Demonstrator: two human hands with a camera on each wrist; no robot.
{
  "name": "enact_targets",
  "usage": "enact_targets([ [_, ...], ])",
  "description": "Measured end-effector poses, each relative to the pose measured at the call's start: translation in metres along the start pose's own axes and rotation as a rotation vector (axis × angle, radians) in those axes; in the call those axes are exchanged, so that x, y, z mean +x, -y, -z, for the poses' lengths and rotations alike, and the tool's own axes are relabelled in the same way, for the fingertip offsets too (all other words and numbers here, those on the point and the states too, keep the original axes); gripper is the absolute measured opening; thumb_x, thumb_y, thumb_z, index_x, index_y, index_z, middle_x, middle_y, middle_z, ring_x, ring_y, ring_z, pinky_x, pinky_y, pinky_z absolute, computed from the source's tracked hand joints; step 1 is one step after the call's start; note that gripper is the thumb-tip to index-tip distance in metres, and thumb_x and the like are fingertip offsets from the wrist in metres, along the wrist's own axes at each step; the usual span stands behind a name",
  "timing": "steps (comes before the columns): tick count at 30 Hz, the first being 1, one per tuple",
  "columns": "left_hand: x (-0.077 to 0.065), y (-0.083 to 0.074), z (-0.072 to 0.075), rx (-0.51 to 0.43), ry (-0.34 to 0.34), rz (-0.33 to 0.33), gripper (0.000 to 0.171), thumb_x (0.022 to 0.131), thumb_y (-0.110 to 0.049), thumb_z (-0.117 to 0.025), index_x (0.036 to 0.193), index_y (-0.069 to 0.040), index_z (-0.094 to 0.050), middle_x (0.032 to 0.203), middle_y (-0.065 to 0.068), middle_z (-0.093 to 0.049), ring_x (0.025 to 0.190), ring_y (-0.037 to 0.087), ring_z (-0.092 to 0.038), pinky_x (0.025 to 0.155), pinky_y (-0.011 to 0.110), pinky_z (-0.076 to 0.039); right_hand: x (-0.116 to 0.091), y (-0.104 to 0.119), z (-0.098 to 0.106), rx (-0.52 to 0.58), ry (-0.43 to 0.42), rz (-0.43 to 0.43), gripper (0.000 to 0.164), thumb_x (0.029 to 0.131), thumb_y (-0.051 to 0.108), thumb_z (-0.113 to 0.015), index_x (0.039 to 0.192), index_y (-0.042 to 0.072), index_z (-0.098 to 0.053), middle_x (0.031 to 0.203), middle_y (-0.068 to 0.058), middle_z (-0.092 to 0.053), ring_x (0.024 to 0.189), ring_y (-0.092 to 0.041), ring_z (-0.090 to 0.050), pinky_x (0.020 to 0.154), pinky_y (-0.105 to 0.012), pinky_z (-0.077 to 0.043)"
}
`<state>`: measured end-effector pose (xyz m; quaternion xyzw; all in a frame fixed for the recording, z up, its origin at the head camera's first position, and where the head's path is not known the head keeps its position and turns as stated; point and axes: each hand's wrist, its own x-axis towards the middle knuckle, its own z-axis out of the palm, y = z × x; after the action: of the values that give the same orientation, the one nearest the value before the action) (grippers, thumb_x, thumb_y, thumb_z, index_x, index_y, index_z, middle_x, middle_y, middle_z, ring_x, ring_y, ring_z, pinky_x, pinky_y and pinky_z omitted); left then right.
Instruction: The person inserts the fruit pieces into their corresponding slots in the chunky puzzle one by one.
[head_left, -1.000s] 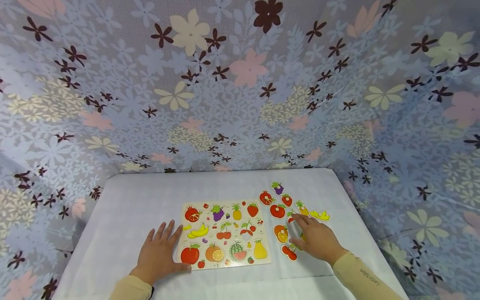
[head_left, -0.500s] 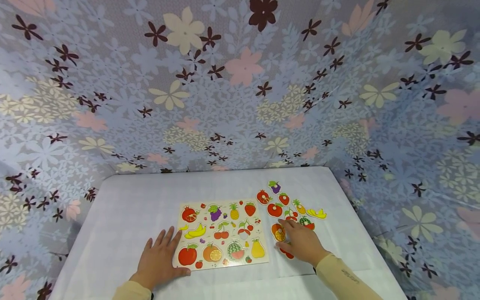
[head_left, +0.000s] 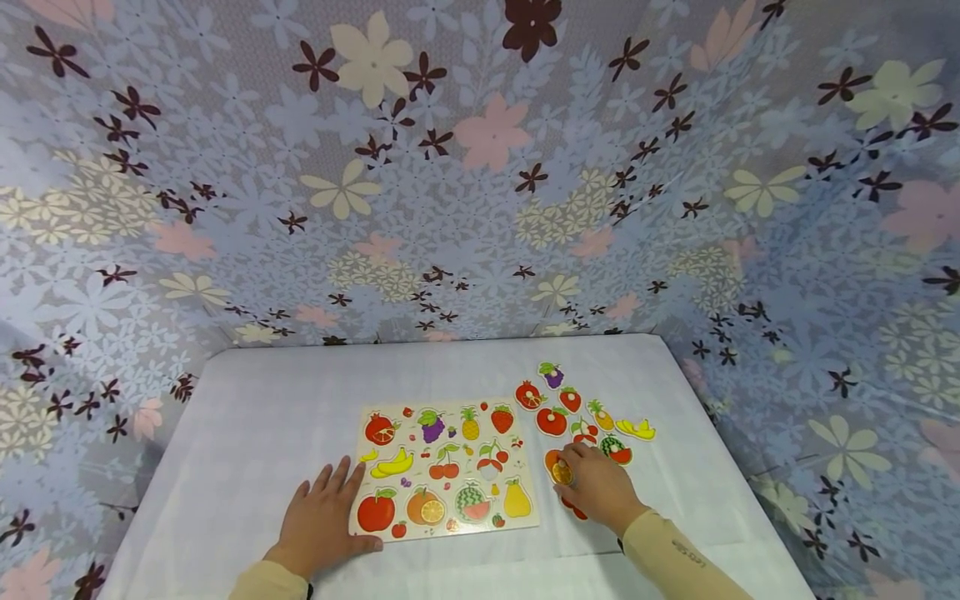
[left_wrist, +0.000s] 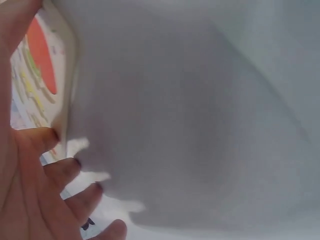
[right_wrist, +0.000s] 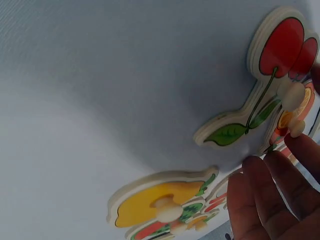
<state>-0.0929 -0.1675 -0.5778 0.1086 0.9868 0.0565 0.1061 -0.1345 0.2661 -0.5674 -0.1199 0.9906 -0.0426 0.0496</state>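
My right hand is over a wooden orange puzzle piece that lies on the table. In the right wrist view, the index fingertip meets the small knob on that piece, while the thumb shows only partly, apart from the knob. A cherry piece lies just beside it, partly covered by the hand in the head view. My left hand rests spread at the left edge of the fruit puzzle board, thumb by the near corner and fingertips against the edge.
Beyond the right hand lie more knobbed fruit pieces: grapes, pomegranate, apple, pineapple, bananas and watermelon. A yellow piece shows in the right wrist view. Floral cloth walls surround the white table.
My right hand has moved left and nearer from over the middle pieces to the orange piece, uncovering the watermelon and another cherry piece. The left hand stays by the board.
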Motion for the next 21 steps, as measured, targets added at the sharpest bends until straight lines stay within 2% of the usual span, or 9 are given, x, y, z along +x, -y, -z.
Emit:
enact_targets([
  [5,0.0,-0.0031,0.005,0.0,0.008,0.003,0.119,0.06,-0.079,-0.076,0.15,-0.007,-0.045,0.153,0.021,-0.04,0.134,0.049,-0.039,0.103,0.07,-0.031,0.0012,0.0009,-0.0037,0.004,-0.017,-0.01,0.057,0.077,0.041,-0.086,0.121,0.011,-0.069,0.122,-0.006,-0.064,0.111,-0.028,-0.062,0.093,-0.046,-0.053],
  [15,-0.0009,-0.005,0.0083,0.02,0.008,-0.001,0.118,0.06,-0.076,-0.077,0.149,-0.006,-0.046,0.152,0.022,-0.041,0.134,0.048,-0.04,0.103,0.07,-0.032,0.004,0.0016,-0.0062,0.061,-0.089,0.044,0.051,0.074,0.032,-0.089,0.117,0.01,-0.071,0.124,-0.008,-0.064,0.111,-0.028,-0.062,0.094,-0.046,-0.053],
  [21,-0.0012,-0.005,0.0089,0.016,0.002,-0.005,0.118,0.06,-0.078,-0.077,0.149,-0.006,-0.046,0.151,0.022,-0.041,0.134,0.049,-0.039,0.103,0.07,-0.032,0.0057,0.001,-0.0048,0.069,-0.092,0.049,0.048,0.073,0.03,-0.088,0.114,0.011,-0.072,0.125,-0.007,-0.064,0.112,-0.028,-0.062,0.095,-0.046,-0.052],
])
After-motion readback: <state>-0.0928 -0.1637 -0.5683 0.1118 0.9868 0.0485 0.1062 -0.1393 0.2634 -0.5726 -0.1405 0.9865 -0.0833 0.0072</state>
